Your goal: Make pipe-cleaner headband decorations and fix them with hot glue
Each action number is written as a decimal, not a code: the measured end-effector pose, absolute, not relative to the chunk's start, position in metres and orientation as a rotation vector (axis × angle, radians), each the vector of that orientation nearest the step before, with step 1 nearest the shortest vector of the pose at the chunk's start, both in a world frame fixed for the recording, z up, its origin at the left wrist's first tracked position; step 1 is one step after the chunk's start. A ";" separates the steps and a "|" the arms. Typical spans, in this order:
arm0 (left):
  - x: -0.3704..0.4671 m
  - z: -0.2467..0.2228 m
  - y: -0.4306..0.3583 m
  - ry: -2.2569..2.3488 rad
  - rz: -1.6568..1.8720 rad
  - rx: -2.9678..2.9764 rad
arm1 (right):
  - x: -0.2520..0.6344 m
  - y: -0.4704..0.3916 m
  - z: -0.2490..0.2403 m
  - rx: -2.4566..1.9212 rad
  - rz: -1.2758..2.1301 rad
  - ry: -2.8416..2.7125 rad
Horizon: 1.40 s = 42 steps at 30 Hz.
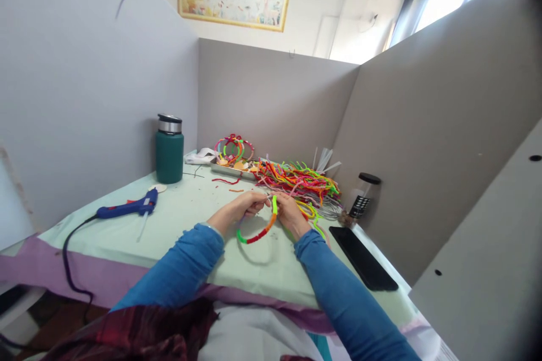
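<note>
My left hand [248, 206] and my right hand [288, 211] meet over the pale green table cover [190, 220]. Between them they hold a curved hoop [259, 233] wrapped in green, red and orange fuzzy wire. The hoop arcs down toward me from the fingers, its upper end bright green. Both hands pinch at that upper end. Just behind my right hand lies a loose heap of coloured fuzzy wires [300, 180]. My sleeves are blue.
A blue glue gun [131, 207] with a black cord lies at the left. A green flask [169, 149] stands at the back left. A metal tray [231, 166] holds finished hoops. A black phone [362, 256] and a small jar [362, 200] sit at the right. Grey partitions enclose the table.
</note>
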<state>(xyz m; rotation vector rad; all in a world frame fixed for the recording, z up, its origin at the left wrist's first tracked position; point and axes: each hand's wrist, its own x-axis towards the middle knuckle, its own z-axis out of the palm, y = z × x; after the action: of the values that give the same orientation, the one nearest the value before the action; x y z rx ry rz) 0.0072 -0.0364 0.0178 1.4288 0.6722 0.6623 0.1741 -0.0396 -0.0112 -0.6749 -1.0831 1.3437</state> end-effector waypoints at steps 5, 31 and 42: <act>0.007 0.021 -0.035 0.598 0.703 1.322 | 0.172 -0.043 -0.008 -0.699 1.306 -1.053; 0.018 0.002 -0.011 0.860 1.249 1.860 | 0.173 -0.046 -0.008 -0.623 1.505 -1.052; 0.016 -0.002 -0.012 0.972 1.209 1.963 | 0.170 -0.049 -0.003 -0.612 1.504 -1.031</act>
<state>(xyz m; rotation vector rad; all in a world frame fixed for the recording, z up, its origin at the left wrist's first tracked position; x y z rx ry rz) 0.0159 -0.0118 -0.0024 1.9626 0.9724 1.2092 0.1703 -0.0492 -0.0034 -0.6118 -1.0311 1.5044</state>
